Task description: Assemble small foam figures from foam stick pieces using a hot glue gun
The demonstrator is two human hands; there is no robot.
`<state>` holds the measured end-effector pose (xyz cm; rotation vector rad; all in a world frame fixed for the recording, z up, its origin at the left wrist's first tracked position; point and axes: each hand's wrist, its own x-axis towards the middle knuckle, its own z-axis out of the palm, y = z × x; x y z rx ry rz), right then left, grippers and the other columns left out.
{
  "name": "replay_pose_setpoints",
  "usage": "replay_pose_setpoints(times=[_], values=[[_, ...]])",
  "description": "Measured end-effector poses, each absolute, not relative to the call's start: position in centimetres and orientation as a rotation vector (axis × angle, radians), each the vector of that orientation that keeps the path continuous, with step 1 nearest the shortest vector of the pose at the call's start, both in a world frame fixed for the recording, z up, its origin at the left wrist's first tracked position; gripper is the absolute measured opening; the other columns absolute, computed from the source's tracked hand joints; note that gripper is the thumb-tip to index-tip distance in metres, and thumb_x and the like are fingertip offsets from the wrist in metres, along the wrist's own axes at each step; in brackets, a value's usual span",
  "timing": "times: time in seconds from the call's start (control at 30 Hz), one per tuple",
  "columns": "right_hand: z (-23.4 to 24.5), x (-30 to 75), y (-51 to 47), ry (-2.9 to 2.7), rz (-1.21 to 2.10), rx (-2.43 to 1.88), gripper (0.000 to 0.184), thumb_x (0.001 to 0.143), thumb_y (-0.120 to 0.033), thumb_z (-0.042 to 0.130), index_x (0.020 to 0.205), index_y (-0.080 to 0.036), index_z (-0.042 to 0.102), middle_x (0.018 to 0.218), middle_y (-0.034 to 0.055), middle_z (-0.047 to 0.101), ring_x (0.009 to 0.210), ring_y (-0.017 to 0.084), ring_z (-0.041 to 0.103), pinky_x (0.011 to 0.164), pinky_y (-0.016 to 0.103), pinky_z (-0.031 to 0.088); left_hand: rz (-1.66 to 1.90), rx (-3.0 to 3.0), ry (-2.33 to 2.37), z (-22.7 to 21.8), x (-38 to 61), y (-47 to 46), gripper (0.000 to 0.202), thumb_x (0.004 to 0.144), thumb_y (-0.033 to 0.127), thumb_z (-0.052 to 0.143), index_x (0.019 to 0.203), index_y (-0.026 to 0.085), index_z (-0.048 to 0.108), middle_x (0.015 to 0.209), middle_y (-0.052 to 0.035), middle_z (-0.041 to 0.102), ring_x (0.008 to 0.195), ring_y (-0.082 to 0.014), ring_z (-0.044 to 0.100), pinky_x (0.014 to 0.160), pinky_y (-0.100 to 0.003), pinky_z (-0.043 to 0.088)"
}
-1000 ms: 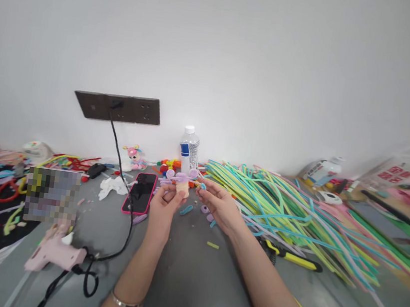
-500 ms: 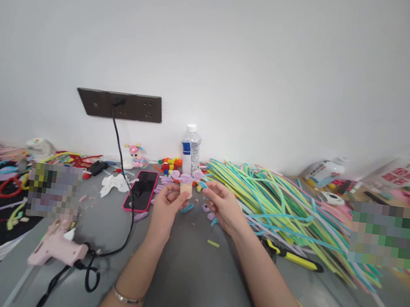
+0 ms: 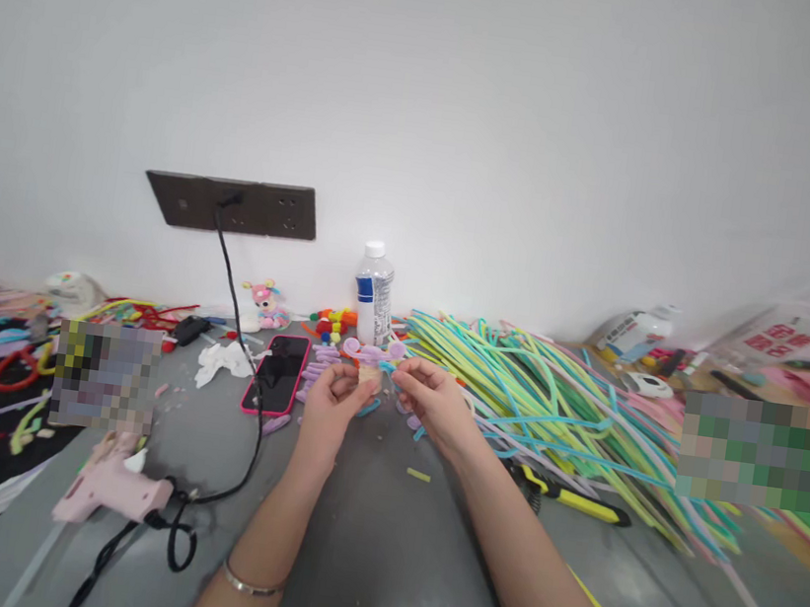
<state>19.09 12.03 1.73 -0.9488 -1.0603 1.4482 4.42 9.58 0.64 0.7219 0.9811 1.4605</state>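
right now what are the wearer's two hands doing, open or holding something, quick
Left hand: closed, holding the beige piece topped with purple curls.
Right hand: closed, pinching a small blue piece.

L fingers hold beige pc w/ purple curls atop; R fingers pinch blue bit.

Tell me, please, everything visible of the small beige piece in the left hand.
The small beige piece looks blocky, its texture blurred, with purple strips across its top, curled at both ends. The left hand pinches it in front of the clear plastic bottle. The right hand holds a thin blue strip beside it; whether they touch is unclear.
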Motion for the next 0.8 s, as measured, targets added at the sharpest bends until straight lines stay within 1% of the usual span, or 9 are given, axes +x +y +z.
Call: replay_pose_setpoints(times=[0.3, 0.5, 0.63, 0.8], values=[[1.59, 19.27, 12.15, -1.087, 1.423, -0.954, 0.039, 0.057, -0.046, 0.090, 0.069, -0.020, 0.064, 0.054, -0.0066, 0.056, 0.043, 0.007, 0.043, 0.044, 0.023, 0.031, 1.444, 0.746, 0.981, 0.49, 4.41, 9.54, 0.050, 0.052, 0.039, 0.095, 0.082, 0.017, 0.061, 0.078, -0.0042, 0.078, 0.073, -0.0189, 0.074, 0.074, -0.032, 0.058], [1.72, 19.28, 12.10, -1.097, 1.398, -0.956, 0.042, 0.058, -0.050, 0.090, 0.067, -0.020, 0.062, 0.055, -0.0068, 0.055, 0.042, 0.006, 0.041, 0.044, 0.023, 0.033, 1.440, 0.763, 0.973, 0.62, 4.38, 9.50, 0.051, 0.051, 0.039, 0.095, 0.081, 0.018, 0.060, 0.075, -0.0024, 0.077, 0.070, -0.0168, 0.073, 0.072, -0.029, 0.057], [1.81, 19.27, 12.08, -1.105, 1.379, -0.955, 0.042, 0.058, -0.051, 0.090, 0.066, -0.020, 0.062, 0.054, -0.0068, 0.053, 0.043, 0.007, 0.041, 0.044, 0.023, 0.034, 1.440, 0.795, 0.976, 0.69, 4.38, 9.46, 0.050, 0.051, 0.039, 0.095, 0.081, 0.018, 0.061, 0.076, -0.0028, 0.077, 0.070, -0.0169, 0.072, 0.072, -0.029, 0.056], [1.85, 19.38, 12.07, -1.132, 1.350, -0.963, 0.043, 0.057, -0.053, 0.089, 0.067, -0.021, 0.062, 0.055, -0.0060, 0.054, 0.043, 0.008, 0.042, 0.044, 0.024, 0.036, 1.436, 0.833, 0.980, 0.62, 4.33, 9.41, 0.047, 0.053, 0.039, 0.094, 0.081, 0.018, 0.062, 0.078, -0.0033, 0.078, 0.072, -0.0170, 0.072, 0.073, -0.029, 0.056]])
